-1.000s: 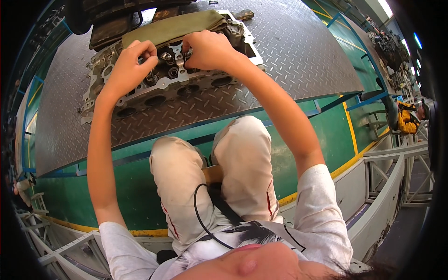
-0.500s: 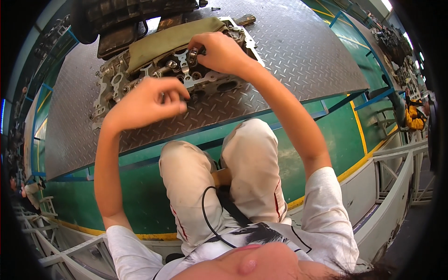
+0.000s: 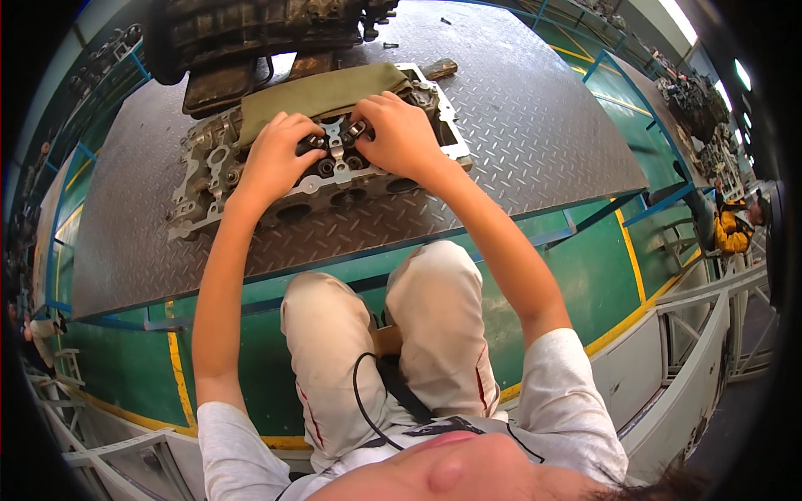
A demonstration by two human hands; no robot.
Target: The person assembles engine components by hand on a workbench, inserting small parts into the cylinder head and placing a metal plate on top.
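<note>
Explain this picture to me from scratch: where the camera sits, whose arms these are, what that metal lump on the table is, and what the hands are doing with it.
The camera is worn on a person's head and looks straight down, so the wide lens bends straight edges. The two bare arms coming from the lower edge are that person's own, and their light trousers show below.

In front of them is a dark metal table with a raised tread pattern. On it lies a grey engine cylinder head, a cast block full of round holes and small valve parts. An olive-green cloth covers its far side. Behind it stands a bigger, dirty engine part.

The left hand and the right hand both rest on top of the cylinder head, fingertips pressed among the small parts in its middle. Whether either hand pinches a loose piece cannot be seen. The floor is green with yellow lines.
</note>
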